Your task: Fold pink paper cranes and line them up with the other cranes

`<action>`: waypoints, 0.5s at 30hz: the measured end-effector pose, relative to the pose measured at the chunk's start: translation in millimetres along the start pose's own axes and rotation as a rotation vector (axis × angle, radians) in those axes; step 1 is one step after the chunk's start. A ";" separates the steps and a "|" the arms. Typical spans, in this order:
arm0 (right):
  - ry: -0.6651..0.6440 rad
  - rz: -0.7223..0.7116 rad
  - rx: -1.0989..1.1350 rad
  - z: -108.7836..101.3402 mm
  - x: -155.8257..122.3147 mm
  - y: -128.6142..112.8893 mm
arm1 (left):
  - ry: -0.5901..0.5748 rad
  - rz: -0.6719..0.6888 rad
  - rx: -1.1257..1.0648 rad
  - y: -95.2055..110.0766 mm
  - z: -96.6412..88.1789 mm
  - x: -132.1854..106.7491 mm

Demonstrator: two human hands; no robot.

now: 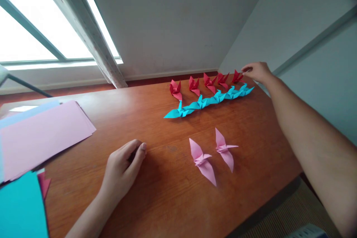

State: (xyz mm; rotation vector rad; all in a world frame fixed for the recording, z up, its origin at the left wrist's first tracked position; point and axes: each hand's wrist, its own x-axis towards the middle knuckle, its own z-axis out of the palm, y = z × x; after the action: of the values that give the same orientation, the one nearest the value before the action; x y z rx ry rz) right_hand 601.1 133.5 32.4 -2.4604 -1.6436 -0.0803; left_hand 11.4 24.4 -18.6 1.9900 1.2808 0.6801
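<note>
At the table's far right, my right hand [257, 71] pinches the edge of a red paper crane [237, 77], the rightmost in a row of several red cranes [209, 81]. Just in front of that row, blue paper cranes [219, 97] stand in a line with their wings touching or overlapping. Two pink paper cranes, a left one [201, 160] and a right one [224, 149], lie apart from each other nearer to me. My left hand [124, 163] rests on the table to their left, fingers curled closed, with nothing visible in it.
Pink paper sheets [47, 134] are stacked at the table's left, over light blue ones. Bright blue paper [22, 208] lies closer, partly covering a red piece [44, 184]. The wooden table [134, 115] ends near the wall. A window [41, 18] and curtain [83, 26] are beyond.
</note>
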 end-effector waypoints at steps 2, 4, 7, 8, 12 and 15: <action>-0.001 -0.003 -0.008 1.5 2.3 -0.4 | -0.002 -0.003 0.006 1.4 -0.5 0.4; 0.002 -0.006 -0.016 2.8 3.5 -0.7 | -0.003 -0.004 0.012 2.6 -0.8 0.9; 0.010 -0.012 -0.023 3.7 4.0 -1.1 | -0.005 -0.007 0.014 2.9 -0.7 1.5; 0.011 -0.013 -0.024 3.8 4.0 -1.3 | -0.003 -0.009 0.013 2.7 -0.7 1.6; 0.007 -0.009 -0.022 3.2 4.5 -2.4 | -0.002 -0.017 0.007 1.5 -0.5 1.3; 0.004 -0.009 -0.019 2.8 5.0 -3.2 | -0.003 -0.014 0.005 1.1 -0.2 1.0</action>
State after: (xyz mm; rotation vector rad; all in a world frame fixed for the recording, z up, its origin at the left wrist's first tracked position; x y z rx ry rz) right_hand 600.0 139.8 30.7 -2.4655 -1.6605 -0.1027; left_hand 12.3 25.1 -17.5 1.9838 1.2949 0.6678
